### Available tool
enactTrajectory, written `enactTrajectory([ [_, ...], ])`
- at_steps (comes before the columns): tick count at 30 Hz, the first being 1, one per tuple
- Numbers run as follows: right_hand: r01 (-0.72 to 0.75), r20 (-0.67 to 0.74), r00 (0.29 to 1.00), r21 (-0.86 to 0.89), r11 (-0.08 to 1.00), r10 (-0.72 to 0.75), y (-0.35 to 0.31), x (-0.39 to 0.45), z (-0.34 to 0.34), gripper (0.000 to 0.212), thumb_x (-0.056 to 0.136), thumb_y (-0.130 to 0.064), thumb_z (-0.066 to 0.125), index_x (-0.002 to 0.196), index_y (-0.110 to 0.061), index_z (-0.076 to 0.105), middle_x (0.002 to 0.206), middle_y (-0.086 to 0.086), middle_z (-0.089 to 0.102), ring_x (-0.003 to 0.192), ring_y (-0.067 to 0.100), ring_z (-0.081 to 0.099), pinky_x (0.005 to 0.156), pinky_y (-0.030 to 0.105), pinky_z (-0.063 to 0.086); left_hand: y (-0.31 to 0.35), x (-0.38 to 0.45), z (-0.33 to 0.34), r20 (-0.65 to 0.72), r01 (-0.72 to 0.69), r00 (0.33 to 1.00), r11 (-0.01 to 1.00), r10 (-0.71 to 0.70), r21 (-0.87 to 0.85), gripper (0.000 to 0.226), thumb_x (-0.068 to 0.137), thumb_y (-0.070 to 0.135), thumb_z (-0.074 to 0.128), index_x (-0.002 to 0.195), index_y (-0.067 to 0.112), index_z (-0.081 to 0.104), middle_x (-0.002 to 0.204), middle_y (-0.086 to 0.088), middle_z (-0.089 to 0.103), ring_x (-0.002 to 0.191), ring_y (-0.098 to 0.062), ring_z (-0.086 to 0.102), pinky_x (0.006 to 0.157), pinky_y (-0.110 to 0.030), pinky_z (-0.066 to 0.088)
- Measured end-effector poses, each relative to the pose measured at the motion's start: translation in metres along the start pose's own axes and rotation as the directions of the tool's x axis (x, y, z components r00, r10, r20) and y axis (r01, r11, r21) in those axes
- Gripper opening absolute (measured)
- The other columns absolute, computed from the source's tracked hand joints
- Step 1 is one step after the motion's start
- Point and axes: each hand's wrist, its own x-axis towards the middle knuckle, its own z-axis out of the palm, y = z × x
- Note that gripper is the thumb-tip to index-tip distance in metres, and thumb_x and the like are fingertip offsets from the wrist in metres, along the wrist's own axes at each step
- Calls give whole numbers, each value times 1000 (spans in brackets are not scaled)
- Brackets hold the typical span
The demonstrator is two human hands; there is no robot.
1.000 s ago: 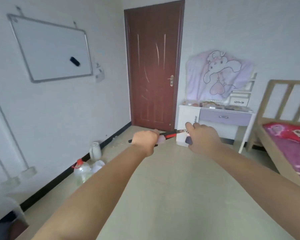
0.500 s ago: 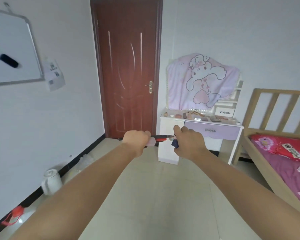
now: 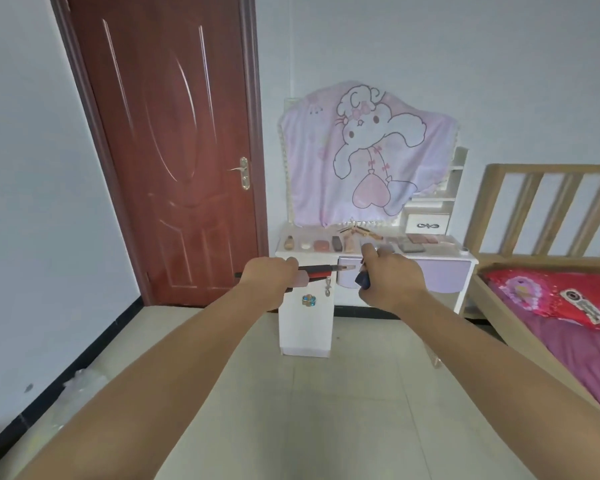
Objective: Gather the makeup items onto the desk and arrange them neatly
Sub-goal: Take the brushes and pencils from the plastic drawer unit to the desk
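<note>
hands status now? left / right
Left hand: closed, holding slim red and black makeup sticks.
Right hand: closed, holding a small dark blue item.

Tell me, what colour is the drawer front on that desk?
Pale lilac; the drawer front on the white desk shows best in the head view.

Two bare forearms came into the picture from the lower edge, in front of the white dressing table point(image 3: 305, 327). No sleeve covered them, as far as the frame showed. The left hand point(image 3: 267, 277) and the right hand point(image 3: 392, 278) were bare too. The wrists carried no watch or band, and no ring was visible on the fingers.
</note>
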Motion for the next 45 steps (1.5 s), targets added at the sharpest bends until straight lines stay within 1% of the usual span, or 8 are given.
enactTrajectory([
  [5, 38, -2, 999, 1, 999, -38, 38, 142, 49, 33, 79, -22, 51, 108, -10, 40, 103, 10, 56, 84, 30, 56, 57, 28, 35, -34, 142, 16, 32, 49, 998, 998, -48, -28, 48, 84, -1, 46, 129, 6, 30, 104, -10, 58, 91, -28, 58, 60, -30, 36],
  [10, 87, 16, 996, -7, 996, -87, 47, 268, 102, 37, 81, -24, 50, 112, -10, 36, 98, 10, 55, 81, 28, 56, 55, 27, 32, -80, 260, 42, 47, 70, 996, 998, -70, 5, 34, 83, 0, 47, 115, 7, 39, 78, -3, 45, 77, -25, 55, 51, -29, 33],
  [14, 109, 46, 993, 23, 994, -110, 48, 365, 163, 38, 79, -25, 53, 110, -11, 36, 97, 9, 54, 84, 28, 57, 56, 28, 34, -120, 361, 77, 61, 76, 995, 997, -78, 21, 30, 84, 2, 48, 112, 7, 40, 73, -1, 40, 72, -23, 51, 50, -28, 31],
  [22, -25, 155, 988, 58, 998, 16, 77, 545, 277, 36, 76, -22, 53, 106, -10, 37, 93, 8, 53, 73, 26, 51, 54, 27, 32, -194, 570, 151, 83, -20, 996, 999, 18, 32, 29, 83, 3, 48, 110, 9, 39, 63, 2, 32, 55, -17, 42, 43, -26, 28],
  [30, -162, 309, 938, -15, 987, 159, 164, 661, 388, 36, 72, -22, 55, 103, -13, 38, 79, -2, 43, 66, 19, 43, 53, 25, 34, -189, 743, 234, 150, -117, 979, 985, 135, -124, 31, 83, 6, 48, 113, 8, 40, 89, -7, 53, 77, -24, 55, 59, -29, 34],
  [39, -178, 609, 786, 63, 982, 104, 223, 759, 552, 48, 76, -22, 54, 119, -16, 33, 104, 3, 53, 86, 24, 58, 50, 24, 35, -123, 907, 355, 401, 65, 912, 934, 87, -351, 32, 81, 9, 52, 112, 8, 42, 107, -9, 58, 95, -27, 59, 67, -30, 39],
  [41, -197, 654, 749, 65, 978, 107, 226, 773, 582, 53, 77, -23, 54, 123, -16, 30, 108, 4, 52, 89, 25, 56, 56, 27, 40, -106, 932, 380, 454, 108, 886, 912, 91, -395, 30, 80, 9, 53, 109, 7, 44, 106, -9, 59, 94, -27, 59, 65, -30, 38],
  [45, -232, 699, 707, 81, 969, 111, 226, 790, 628, 57, 76, -25, 56, 126, -18, 29, 111, 3, 51, 98, 23, 53, 90, 46, 43, -79, 966, 418, 529, 185, 842, 865, 106, -467, 30, 80, 11, 54, 108, 7, 43, 104, -9, 59, 91, -26, 58, 62, -29, 38],
])
